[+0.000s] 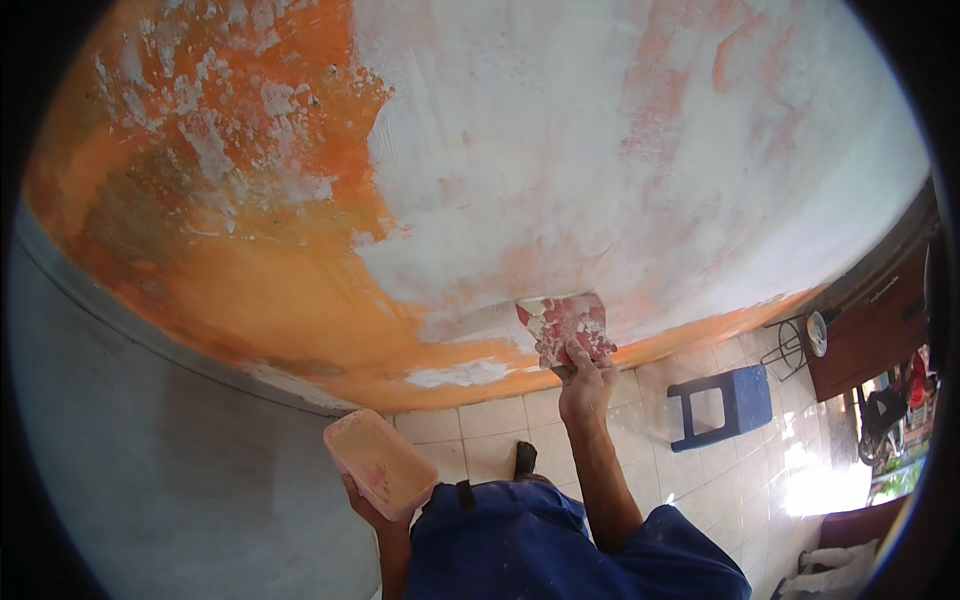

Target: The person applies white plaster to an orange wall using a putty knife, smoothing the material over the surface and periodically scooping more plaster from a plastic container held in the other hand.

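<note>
I judge the step in hand as skimming filler over the wall (520, 150): pale coating covers much of it, while orange paint (270, 290) lies bare at the left and along the lower edge. My right hand (588, 388) has its grip closed round the red scraper (568, 328), thumb on the smeared face; the blade seems to meet the wall just above the tiled floor (640, 470). My left hand (366, 507) grasps the pink tray (405, 452) by its outer side, low and tilted. The next move probably calls for a flat, even stroke toward the orange.
</note>
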Demonstrator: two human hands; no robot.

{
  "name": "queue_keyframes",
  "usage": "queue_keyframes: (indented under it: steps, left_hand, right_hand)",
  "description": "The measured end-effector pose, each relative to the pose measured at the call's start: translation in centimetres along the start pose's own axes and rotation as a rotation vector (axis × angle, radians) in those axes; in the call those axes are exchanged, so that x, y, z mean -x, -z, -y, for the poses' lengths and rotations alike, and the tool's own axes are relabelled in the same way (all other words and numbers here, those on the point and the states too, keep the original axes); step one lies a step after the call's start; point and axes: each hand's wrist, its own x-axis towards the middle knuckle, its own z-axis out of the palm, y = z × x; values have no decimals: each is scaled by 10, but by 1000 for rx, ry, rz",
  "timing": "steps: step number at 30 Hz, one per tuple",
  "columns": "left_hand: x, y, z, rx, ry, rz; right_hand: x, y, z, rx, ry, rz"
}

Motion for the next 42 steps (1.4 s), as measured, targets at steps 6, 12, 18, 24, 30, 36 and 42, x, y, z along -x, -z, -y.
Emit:
queue_keyframes:
  steps: [6, 12, 18, 24, 30, 36, 42]
  left_hand:
    - [3, -17, -2, 15, 24, 19]
    - [3, -7, -4, 28, 6, -23]
    - [5, -16, -12, 24, -5, 24]
    - [-3, 1, -6, -47, -5, 56]
    - [5, -10, -4, 37, 28, 42]
    - [7, -6, -10, 55, 4, 29]
    - [10, -6, -12, 70, -20, 69]
  right_hand:
    - [15, 44, -31, 107, -57, -116]
    - [-24, 70, -93, 177, -185, -174]
    - [-60, -10, -28, 38, -204, -22]
    - [-3, -40, 67, 55, 34, 87]
    - [1, 69, -48, 266, -53, -192]
    - [-50, 73, -111, 345, -201, -222]
    - [-29, 2, -42, 87, -100, -145]
